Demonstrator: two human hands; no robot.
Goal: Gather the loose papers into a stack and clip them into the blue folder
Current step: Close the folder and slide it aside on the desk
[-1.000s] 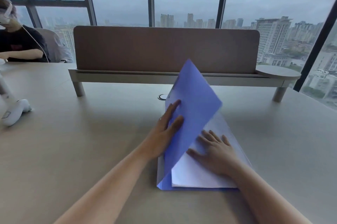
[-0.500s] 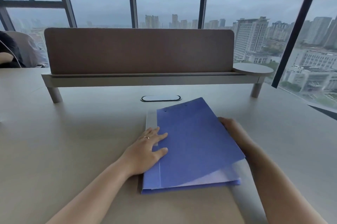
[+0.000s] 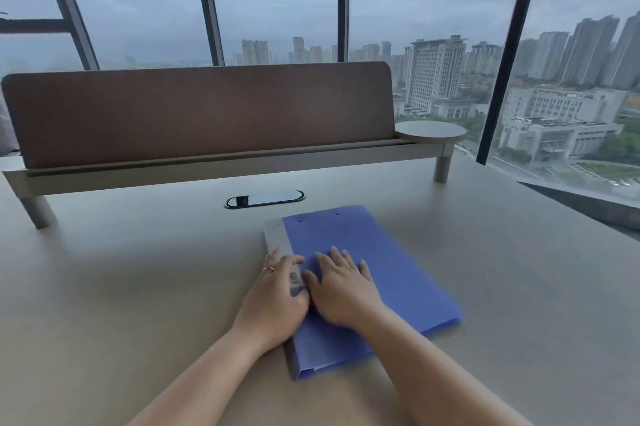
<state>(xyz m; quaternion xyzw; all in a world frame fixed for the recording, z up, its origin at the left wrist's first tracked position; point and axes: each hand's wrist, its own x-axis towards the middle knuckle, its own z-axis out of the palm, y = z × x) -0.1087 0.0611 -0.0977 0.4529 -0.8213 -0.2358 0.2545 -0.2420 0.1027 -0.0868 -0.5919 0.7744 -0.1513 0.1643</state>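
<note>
I see the folder (image 3: 381, 273) lying closed on the bench (image 3: 138, 287). My left hand (image 3: 273, 301) and right hand (image 3: 341, 290) press flat on it, fingers straight, side by side.

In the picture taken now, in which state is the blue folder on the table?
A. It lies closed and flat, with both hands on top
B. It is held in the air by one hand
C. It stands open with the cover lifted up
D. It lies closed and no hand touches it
A: the blue folder lies closed on the table, with the left hand and right hand resting flat on it.
</note>
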